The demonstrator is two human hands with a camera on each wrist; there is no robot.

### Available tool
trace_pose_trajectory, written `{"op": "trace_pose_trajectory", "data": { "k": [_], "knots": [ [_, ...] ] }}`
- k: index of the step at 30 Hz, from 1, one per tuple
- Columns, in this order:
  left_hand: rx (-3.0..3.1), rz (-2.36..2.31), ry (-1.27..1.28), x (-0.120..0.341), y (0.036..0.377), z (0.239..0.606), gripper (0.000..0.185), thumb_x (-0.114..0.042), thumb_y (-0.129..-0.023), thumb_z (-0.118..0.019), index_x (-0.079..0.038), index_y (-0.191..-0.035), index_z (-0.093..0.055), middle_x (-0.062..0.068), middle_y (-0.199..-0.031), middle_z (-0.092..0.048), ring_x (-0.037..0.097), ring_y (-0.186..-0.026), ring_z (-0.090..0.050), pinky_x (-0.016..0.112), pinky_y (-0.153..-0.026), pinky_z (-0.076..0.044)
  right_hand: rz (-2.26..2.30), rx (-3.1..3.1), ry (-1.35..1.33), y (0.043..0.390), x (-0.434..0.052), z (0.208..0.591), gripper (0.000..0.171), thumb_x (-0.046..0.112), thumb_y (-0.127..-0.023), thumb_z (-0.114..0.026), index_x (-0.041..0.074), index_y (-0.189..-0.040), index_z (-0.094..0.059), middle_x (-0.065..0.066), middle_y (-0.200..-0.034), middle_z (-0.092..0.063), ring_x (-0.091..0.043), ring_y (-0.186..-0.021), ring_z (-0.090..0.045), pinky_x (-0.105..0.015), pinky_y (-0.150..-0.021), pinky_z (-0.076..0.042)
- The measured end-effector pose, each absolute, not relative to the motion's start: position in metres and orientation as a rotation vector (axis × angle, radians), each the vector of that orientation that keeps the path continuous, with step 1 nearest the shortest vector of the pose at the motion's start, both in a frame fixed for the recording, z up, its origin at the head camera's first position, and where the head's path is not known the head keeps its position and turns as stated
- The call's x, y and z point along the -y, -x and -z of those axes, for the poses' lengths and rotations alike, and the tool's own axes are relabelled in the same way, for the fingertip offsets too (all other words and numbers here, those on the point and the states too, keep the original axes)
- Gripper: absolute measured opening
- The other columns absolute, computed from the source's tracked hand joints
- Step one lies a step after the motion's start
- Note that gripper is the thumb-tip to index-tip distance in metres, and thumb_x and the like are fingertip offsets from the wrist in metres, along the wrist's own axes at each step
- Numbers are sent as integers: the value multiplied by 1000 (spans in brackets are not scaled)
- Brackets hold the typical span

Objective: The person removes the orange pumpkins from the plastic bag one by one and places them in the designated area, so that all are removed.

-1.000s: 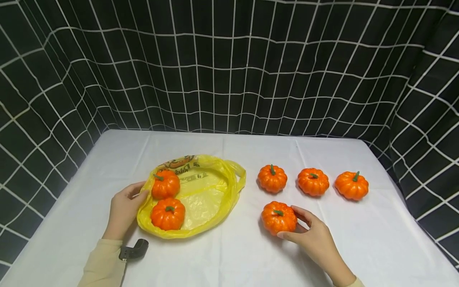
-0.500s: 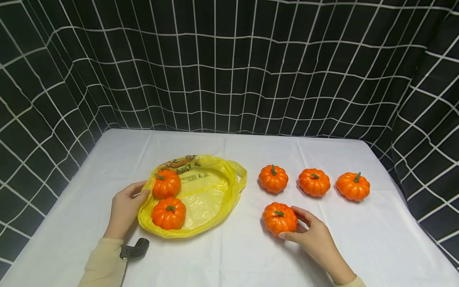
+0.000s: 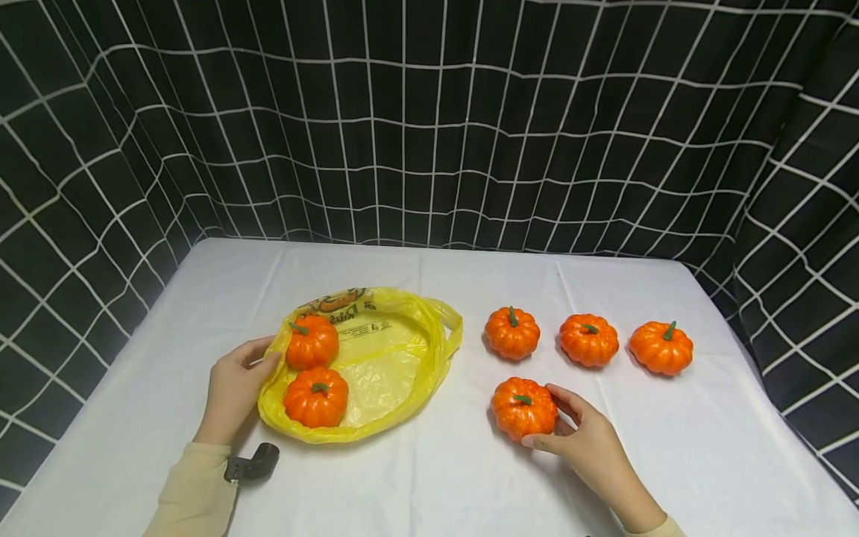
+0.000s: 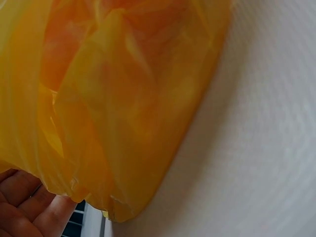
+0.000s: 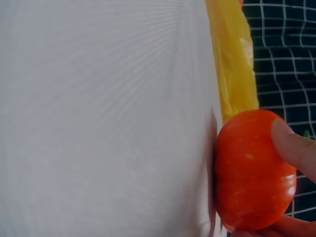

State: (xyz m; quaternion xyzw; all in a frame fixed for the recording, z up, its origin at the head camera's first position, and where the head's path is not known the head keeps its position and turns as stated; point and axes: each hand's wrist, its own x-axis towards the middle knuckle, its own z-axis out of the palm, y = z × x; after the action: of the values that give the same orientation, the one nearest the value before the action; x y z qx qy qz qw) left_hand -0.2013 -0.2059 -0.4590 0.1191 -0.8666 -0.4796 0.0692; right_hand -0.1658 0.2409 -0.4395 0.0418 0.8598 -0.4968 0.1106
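A yellow plastic bag lies on its base with its mouth spread wide, two small orange pumpkins inside along its left side. At its left rim my left hand pinches the plastic; in the left wrist view bag folds hide part of the fingers. My right hand grips another small pumpkin from the right, thumb in front and fingers behind. That pumpkin has a green stem and sits at the white cloth, front-right of the bag. The right wrist view shows the thumb pressed on its ribbed side.
Behind the right hand stand three more pumpkins in a row: a left one, a middle one and a right one. White cloth covers the table. Black curtains with white grid lines rise at the back and both sides.
Both hands keep their places on the bag and the pumpkin. The whole head view has shifted very slightly; nothing on the table has visibly moved.
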Motion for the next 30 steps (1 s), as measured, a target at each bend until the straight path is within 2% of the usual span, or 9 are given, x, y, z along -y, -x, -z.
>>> {"op": "trace_pose_trajectory", "data": {
  "k": [21, 25, 27, 30],
  "knots": [
    [2607, 1476, -372, 206, 201, 457, 40, -30, -91, -58, -8, -125, -58, 14, -128, -57, 31, -114, -57, 39, -91, -52, 1393, -2582, -48, 164, -239, 434, 95, 25, -64, -84, -1, -140, -33, -21, -146, -32, -35, -135, -32, -34, -101, -39],
    [2613, 1482, -375, 205, 201, 457, 41, -30, -91, -58, -9, -125, -57, 14, -128, -57, 31, -114, -56, 39, -91, -52, 1388, -2715, 35, 160, -235, 429, 88, 19, -66, -83, 3, -139, -37, -17, -146, -34, -36, -133, -35, -31, -100, -38],
    [2608, 1483, -370, 205, 201, 457, 40, -30, -90, -58, -9, -125, -58, 14, -127, -58, 31, -113, -57, 39, -91, -52, 1400, -2822, 123, 158, -231, 426, 82, 15, -66, -83, 5, -136, -42, -13, -145, -38, -33, -132, -37, -23, -101, -38],
    [2600, 1473, -359, 206, 201, 457, 39, -30, -90, -59, -9, -123, -59, 13, -125, -60, 30, -112, -59, 39, -90, -52, 1376, -2984, 269, 154, -218, 418, 74, 14, -65, -83, 9, -131, -49, -7, -142, -43, -28, -133, -37, -27, -103, -39]
  ]
}}
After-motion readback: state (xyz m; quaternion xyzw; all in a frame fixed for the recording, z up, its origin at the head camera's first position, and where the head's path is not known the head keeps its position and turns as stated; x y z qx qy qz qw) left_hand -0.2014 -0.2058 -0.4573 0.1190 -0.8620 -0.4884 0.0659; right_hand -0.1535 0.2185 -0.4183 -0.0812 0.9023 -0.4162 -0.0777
